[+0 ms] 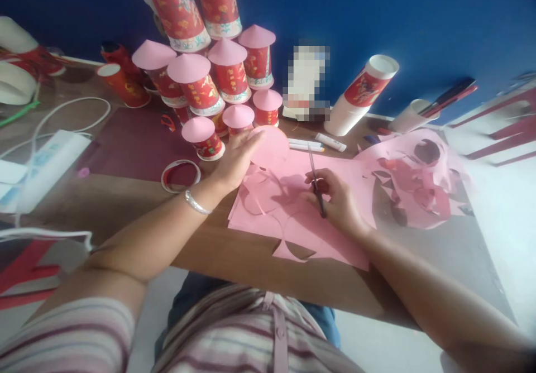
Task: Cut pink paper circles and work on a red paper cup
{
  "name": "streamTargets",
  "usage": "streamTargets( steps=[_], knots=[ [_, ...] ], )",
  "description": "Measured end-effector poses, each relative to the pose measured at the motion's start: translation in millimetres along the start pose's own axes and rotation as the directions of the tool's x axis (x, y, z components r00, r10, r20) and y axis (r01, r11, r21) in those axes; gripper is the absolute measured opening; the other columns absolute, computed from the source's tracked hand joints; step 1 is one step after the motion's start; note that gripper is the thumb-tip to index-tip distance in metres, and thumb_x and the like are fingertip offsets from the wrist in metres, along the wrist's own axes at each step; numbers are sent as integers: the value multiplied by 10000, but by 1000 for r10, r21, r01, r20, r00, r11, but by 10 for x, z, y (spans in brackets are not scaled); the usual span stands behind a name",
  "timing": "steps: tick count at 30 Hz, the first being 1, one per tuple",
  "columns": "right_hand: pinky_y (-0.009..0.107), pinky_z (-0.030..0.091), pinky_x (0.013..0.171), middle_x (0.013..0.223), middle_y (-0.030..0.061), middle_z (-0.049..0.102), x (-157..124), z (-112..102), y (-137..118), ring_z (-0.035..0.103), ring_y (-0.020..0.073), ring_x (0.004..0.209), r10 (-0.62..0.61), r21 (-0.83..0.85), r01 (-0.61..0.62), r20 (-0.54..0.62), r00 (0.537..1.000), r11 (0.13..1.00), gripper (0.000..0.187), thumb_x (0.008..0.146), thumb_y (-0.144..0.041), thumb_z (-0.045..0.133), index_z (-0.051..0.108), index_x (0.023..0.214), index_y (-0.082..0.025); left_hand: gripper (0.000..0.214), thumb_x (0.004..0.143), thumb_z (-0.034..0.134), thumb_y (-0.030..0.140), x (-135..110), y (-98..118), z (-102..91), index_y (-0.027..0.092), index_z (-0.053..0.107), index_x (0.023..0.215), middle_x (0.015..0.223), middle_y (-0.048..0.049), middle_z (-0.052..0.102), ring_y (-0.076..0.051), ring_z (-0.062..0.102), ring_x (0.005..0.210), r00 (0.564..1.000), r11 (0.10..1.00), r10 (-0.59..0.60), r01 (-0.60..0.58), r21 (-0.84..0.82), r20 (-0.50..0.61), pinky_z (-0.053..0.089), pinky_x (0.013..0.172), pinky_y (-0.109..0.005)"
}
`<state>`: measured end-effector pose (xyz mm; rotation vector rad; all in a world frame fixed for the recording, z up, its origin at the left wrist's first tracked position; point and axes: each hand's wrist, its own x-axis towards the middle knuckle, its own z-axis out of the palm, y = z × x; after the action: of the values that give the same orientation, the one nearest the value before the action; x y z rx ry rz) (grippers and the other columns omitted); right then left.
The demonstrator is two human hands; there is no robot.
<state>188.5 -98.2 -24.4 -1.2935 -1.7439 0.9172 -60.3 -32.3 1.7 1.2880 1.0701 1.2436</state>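
Observation:
My left hand point(239, 161) grips a round pink paper disc point(270, 147), which it holds up over the paper pile. A pair of scissors point(317, 189) sits in my right hand point(335, 197), its blades pointing away from me; whether the blades are parted is hard to make out. Beneath both hands lie pink paper sheets point(343, 183) with cut curves along them. Thin pink offcuts point(259, 191) rest on the sheets just below the disc. Nearest my left hand stands a small red paper lantern cup point(209, 148) with a pink cone roof.
Several red cups with pink cone roofs point(195, 68) are stacked at the back. A blurred-out upright item point(305, 77), a tall white-and-red cup stack point(360, 96) and a pen cup point(412, 116) stand along the blue wall. Pink scraps point(419, 183) lie right; a tape roll point(181, 176) lies left.

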Motion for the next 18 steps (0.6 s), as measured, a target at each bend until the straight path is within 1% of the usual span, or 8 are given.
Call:
streamTargets(
  steps=[2,4,7,9,12,14,15,18],
  knots=[
    [334,556,703,930,49,703,10,-4,1,653,172,744,10,16,-10,20,1000,1000,453,836,-576,829,672,1050,-208,387,900,727,549,-12,-27,9,193,781,1042,1078,-83,797,-306,702,1190,999,999,-31,31,-32,13,572,1043,-427],
    [316,546,677,901,43,700,19,-6,-5,653,171,735,20,40,-22,34,999,999,482,824,-617,831,680,1036,-212,394,892,742,565,-27,-47,10,202,784,1039,1034,-78,795,-302,726,1128,990,987,-120,127,-97,71,597,987,-438],
    [299,547,658,906,47,716,36,-13,-19,665,174,742,45,104,-48,27,999,993,513,812,-669,819,684,1010,-215,413,811,827,571,-43,-33,-16,196,798,981,952,-76,793,-270,755,944,941,946,-260,293,-137,218,620,858,-402],
    [290,546,649,894,43,720,43,-18,-32,664,172,743,71,138,-73,16,997,988,496,830,-669,800,682,992,-214,436,729,890,575,-43,20,-52,183,808,902,918,-92,796,-252,750,863,883,936,-299,346,-69,363,616,792,-372],
    [279,530,624,816,17,695,37,-16,-53,628,153,692,106,160,-106,5,994,981,426,870,-608,783,675,972,-209,386,677,920,555,-13,140,-138,201,799,774,797,-70,775,-247,736,799,772,954,-284,289,84,569,603,731,-344],
    [275,521,609,772,0,670,28,-8,-63,600,139,651,123,180,-120,-7,992,976,384,888,-567,775,672,975,-208,330,659,933,494,34,213,-222,212,763,680,682,-34,723,-227,708,715,661,947,-320,242,211,679,586,690,-321],
    [273,519,603,757,-6,660,25,-3,-65,591,134,635,129,189,-125,-11,992,974,368,892,-552,774,671,974,-208,326,612,955,452,64,240,-275,217,730,628,629,-14,690,-212,681,654,671,945,-325,209,250,666,571,659,-310],
    [268,516,578,722,-12,646,30,5,-63,581,128,601,144,199,-139,-11,989,970,336,888,-519,782,672,950,-208,363,520,981,386,150,297,-463,231,653,542,542,37,606,-164,597,549,789,944,-274,112,310,550,500,577,-265]
  ],
)
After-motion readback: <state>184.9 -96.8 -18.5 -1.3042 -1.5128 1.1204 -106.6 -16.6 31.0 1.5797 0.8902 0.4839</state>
